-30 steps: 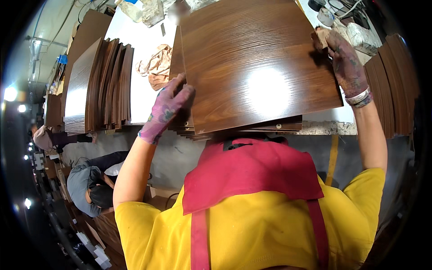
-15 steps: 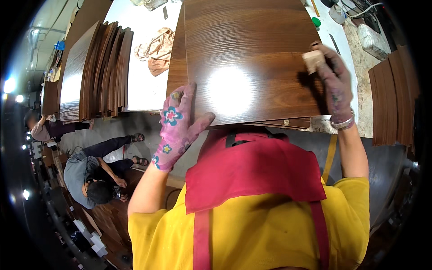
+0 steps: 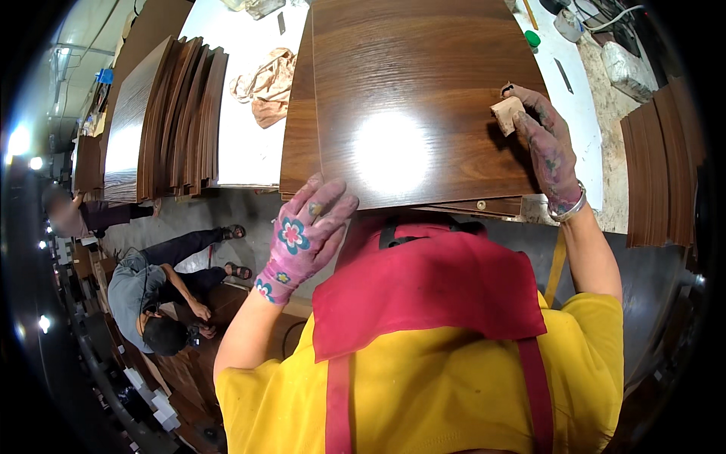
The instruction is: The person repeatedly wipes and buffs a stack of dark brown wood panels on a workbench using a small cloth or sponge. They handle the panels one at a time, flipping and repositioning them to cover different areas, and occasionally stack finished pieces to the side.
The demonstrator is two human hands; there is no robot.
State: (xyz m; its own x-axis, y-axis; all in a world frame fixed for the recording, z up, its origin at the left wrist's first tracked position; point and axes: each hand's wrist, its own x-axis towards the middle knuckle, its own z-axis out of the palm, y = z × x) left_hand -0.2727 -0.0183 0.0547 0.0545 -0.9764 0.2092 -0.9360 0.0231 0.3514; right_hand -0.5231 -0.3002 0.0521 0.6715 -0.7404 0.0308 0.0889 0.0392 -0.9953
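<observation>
In front of me a dark brown wood-grain panel (image 3: pixel 431 83) lies on top of another panel (image 3: pixel 300 144), whose edge shows at the left. My left hand (image 3: pixel 306 227), in a pink flowered glove, rests at the near left corner of the upper panel with its fingers stretched out. Between the gloved fingers of my right hand (image 3: pixel 548 136) is a small tan block (image 3: pixel 507 116); whether it is wood or folded abrasive I cannot make out. The block is over the right part of the panel, its shadow just beneath.
Brown panels (image 3: pixel 170 121) stand in a row at the left, with more stacked panels (image 3: pixel 658 166) at the right. A crumpled tan cloth (image 3: pixel 266 87), a green cap (image 3: pixel 532 38) and a thin blade (image 3: pixel 563 76) lie on the white table covering. One person (image 3: pixel 144 295) crouches at lower left; another stands behind.
My right hand has moved a little left and inward with the block. The left hand has shifted right and toward me, and its fingers have drawn closer together.
</observation>
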